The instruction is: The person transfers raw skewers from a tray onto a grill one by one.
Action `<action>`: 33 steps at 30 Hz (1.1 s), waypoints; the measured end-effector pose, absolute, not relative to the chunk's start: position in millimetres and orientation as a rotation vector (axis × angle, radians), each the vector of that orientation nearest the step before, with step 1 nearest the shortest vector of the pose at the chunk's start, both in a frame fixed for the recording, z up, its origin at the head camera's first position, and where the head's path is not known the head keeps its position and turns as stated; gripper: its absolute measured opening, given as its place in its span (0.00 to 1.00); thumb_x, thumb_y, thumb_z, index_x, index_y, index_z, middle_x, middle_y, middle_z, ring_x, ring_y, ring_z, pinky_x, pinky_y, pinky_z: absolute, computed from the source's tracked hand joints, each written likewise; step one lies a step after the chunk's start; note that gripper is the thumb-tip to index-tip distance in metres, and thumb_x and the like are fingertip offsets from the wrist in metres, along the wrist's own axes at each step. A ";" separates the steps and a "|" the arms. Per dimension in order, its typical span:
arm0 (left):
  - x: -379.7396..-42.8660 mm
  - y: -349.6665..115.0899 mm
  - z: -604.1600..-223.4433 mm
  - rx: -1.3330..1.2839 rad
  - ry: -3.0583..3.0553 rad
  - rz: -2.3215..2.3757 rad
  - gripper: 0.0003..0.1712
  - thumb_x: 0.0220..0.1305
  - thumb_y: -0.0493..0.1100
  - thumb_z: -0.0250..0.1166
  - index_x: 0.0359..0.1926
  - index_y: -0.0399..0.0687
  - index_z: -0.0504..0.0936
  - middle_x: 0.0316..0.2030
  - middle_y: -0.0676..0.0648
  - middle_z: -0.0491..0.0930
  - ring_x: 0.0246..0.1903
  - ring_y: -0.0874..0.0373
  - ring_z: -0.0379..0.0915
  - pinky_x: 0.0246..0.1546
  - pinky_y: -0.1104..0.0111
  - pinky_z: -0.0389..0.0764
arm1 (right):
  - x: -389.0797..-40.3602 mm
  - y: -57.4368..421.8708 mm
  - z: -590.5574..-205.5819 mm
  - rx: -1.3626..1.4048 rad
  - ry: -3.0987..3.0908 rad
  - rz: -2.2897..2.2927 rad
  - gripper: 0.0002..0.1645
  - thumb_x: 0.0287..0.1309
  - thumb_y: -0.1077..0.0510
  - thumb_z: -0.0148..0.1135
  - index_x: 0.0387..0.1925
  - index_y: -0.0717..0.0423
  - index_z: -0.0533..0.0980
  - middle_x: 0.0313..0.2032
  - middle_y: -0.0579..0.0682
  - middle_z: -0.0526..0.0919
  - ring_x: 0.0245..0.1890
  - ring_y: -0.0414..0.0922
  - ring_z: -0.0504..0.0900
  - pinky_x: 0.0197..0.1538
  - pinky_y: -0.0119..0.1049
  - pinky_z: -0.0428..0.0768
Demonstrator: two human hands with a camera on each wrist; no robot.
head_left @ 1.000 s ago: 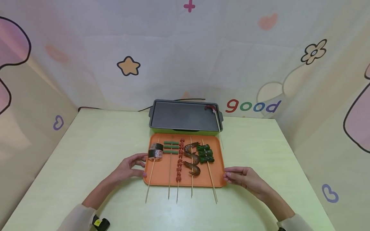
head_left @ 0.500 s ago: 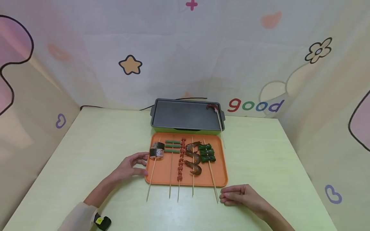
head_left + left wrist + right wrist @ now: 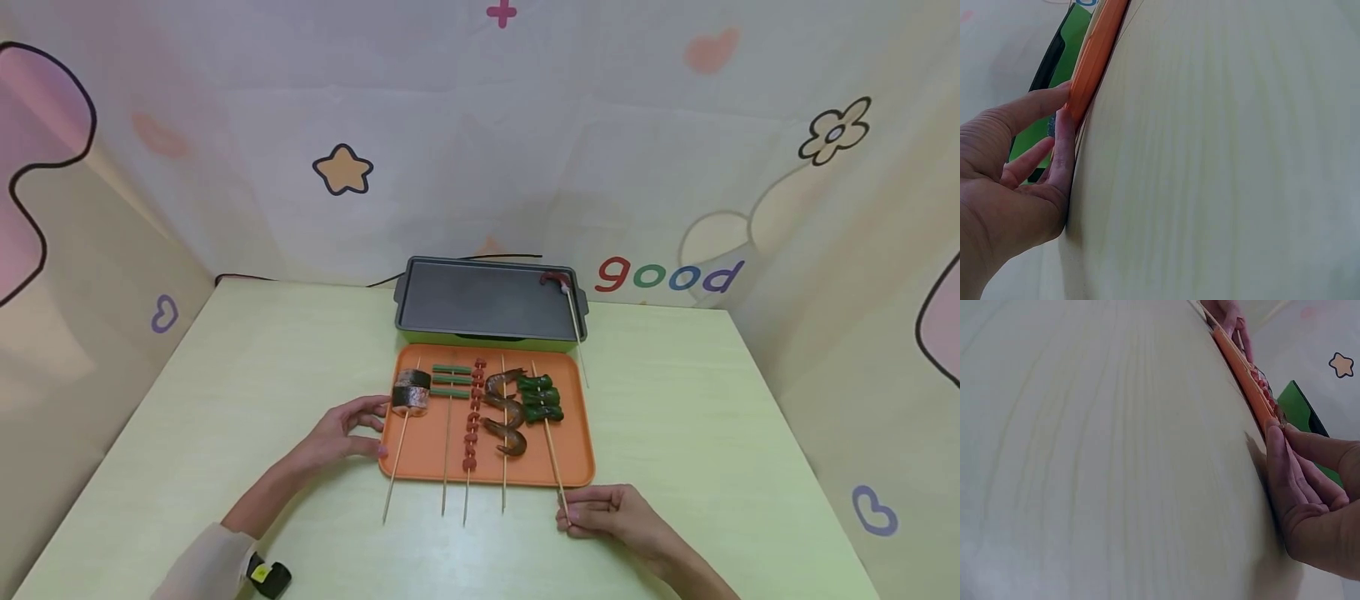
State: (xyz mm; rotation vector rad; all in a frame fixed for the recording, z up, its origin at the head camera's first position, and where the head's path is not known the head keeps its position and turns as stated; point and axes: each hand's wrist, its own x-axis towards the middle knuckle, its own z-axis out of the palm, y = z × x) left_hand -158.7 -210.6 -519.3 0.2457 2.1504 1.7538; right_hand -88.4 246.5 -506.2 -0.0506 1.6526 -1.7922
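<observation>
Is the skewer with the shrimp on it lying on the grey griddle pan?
No, the shrimp skewer lies on the orange tray, in front of the griddle pan.

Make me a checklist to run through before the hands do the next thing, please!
1. Left hand at tray: ok, touching its left edge.
2. Right hand on green skewer: ok, fingers at its stick's lower end.
3. Green skewer clear of prawns: cannot tell, they look very close.
4. Room on pan: ok, only one skewer, at its right end.
5. That skewer inside: not ok, stick pokes past the front.
6. Pan cool: cannot tell.
</observation>
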 end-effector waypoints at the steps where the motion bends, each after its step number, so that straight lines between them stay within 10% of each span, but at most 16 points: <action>1: -158.5 -210.6 -519.1 0.245 2.153 1.751 0.43 0.58 0.33 0.74 0.73 0.35 0.67 0.62 0.30 0.71 0.50 0.63 0.75 0.49 0.76 0.77 | -88.4 246.2 -506.1 -0.042 1.653 -1.794 0.27 0.66 0.63 0.65 0.60 0.78 0.73 0.46 0.55 0.90 0.46 0.43 0.90 0.52 0.34 0.84; 33: -157.2 -210.1 -518.7 0.261 2.158 1.756 0.43 0.58 0.34 0.74 0.73 0.35 0.67 0.62 0.30 0.71 0.51 0.61 0.74 0.49 0.75 0.77 | -87.2 250.7 -478.1 -0.068 1.683 -1.825 0.30 0.65 0.63 0.66 0.63 0.77 0.71 0.49 0.51 0.89 0.49 0.39 0.88 0.55 0.33 0.83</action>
